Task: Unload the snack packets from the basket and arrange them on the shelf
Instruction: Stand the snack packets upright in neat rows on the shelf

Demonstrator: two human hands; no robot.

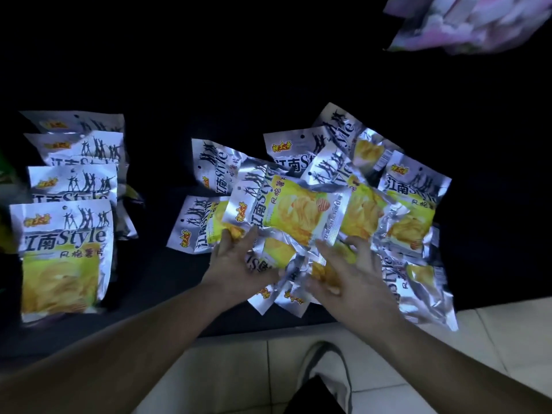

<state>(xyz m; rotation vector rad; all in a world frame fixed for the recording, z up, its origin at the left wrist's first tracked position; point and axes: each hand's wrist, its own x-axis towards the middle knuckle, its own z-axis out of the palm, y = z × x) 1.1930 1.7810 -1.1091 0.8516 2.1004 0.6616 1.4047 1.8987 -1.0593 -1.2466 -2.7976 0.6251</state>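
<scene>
Foil snack packets (406,204) lie in a loose, overlapping heap on the dark shelf (185,85), with a tidier overlapped row (65,234) of the same packets well apart to the left; no basket shows. The left hand (239,264) reaches to the lower-left corner of the top packet (298,213) with fingers lightly bent, though whether it actually pinches the foil cannot be told. The right hand (355,276) is over the near edge of the heap with fingers spread, holding nothing (blur softens its outline). These packets look light and puffed with air, and their contents are probably brittle chips, so squeezing the yellow middle would likely crush them. The foil looks slick and crinkly, and the packets would probably slide off one another readily. The safest hold is probably the flat sealed seam at either end, pinched between thumb and fingers, lifting one packet at a time.
</scene>
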